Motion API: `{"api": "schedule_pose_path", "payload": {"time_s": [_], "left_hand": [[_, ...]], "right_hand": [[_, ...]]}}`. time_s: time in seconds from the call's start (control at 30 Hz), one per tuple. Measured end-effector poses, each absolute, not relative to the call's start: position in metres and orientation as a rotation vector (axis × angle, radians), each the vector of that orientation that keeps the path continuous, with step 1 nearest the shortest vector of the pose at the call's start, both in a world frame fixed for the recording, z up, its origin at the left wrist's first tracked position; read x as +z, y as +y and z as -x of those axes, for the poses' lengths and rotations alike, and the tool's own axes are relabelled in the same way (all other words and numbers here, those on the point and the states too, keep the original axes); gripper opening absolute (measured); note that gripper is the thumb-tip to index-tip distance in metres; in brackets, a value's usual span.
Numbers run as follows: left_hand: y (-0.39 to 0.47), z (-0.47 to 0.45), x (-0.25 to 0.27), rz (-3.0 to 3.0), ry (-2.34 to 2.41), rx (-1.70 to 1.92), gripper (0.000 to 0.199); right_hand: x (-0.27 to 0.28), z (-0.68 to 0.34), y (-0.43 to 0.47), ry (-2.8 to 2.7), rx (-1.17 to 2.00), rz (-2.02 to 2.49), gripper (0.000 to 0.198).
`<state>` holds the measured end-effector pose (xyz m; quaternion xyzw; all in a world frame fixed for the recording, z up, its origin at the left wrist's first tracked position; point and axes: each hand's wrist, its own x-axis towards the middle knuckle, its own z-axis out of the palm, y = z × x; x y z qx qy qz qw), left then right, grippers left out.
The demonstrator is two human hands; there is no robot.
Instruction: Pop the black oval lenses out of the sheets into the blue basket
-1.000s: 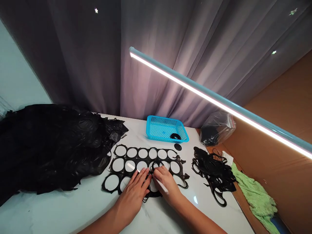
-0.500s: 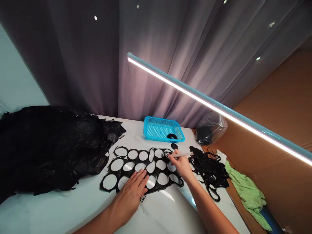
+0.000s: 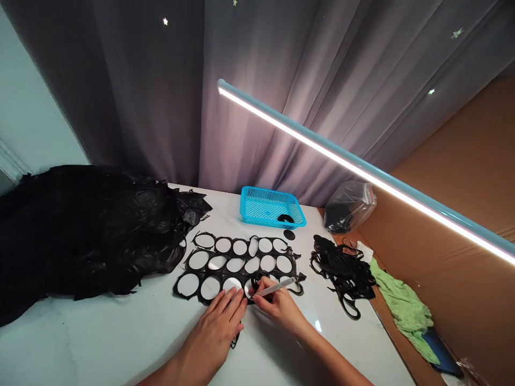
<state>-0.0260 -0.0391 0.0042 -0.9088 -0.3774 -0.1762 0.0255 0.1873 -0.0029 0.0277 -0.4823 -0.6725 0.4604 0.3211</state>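
Observation:
A black rubbery sheet with rows of round holes (image 3: 205, 274) lies on the white table. My left hand (image 3: 219, 324) rests flat on its near edge, fingers stretched out and holding nothing. Close on its right, my right hand (image 3: 277, 305) grips a slim pale pen-shaped tool (image 3: 279, 286), whose exact kind I cannot make out. The tool's lower end is hidden by the fingers, which are over the sheet's near row. Thin black rings (image 3: 260, 274) are bunched at those fingertips. A black disc (image 3: 289, 235) lies beyond the sheet.
A blue basket (image 3: 243, 212) with black rings inside stands at the back. Black sheets (image 3: 92, 230) are heaped on the left, black scraps (image 3: 346, 268) on the right. Farther right are a clear bag (image 3: 354, 203) and green cloth (image 3: 402, 305). A lit tube lamp (image 3: 341, 155) crosses above.
My right hand has moved with the tool from the sheet's far right row toward me and left, to the near row beside my left hand. My left hand stays flat. The view has shifted slightly.

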Motion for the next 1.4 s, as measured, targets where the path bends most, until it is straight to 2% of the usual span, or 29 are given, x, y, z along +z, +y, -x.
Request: {"api": "schedule_pose_path", "payload": {"time_s": [0.43,0.7,0.8,0.87,1.0,1.17,1.27,1.4], "left_hand": [[-0.041,0.026,0.008,2.819,-1.187,-0.519,0.042],[-0.042,0.028,-0.002,2.850,-1.194,-0.586,0.043],[-0.040,0.028,-0.010,2.873,-1.185,-0.609,0.045],[-0.038,0.029,-0.011,2.874,-1.185,-0.616,0.046],[-0.043,0.031,0.001,2.877,-1.203,-0.706,0.044],[-0.060,0.042,0.006,2.772,-1.351,-0.748,0.040],[-0.064,0.053,-0.003,2.671,-1.429,-0.720,0.040],[-0.065,0.063,-0.004,2.690,-1.429,-0.668,0.041]], "right_hand": [[0.024,-0.174,-0.014,-1.894,0.850,1.332,0.020],[0.015,-0.174,-0.018,-2.356,0.299,1.169,0.019],[0.028,-0.208,0.023,-2.111,0.189,1.413,0.007],[0.037,-0.236,0.056,-1.824,0.147,1.637,0.017],[0.044,-0.257,0.087,-1.696,0.320,1.668,0.021],[0.043,-0.205,0.062,-1.421,1.191,1.333,0.032],[0.046,-0.174,0.041,-1.222,1.563,1.153,0.034],[0.046,-0.152,0.019,-1.230,1.734,1.065,0.033]]}}
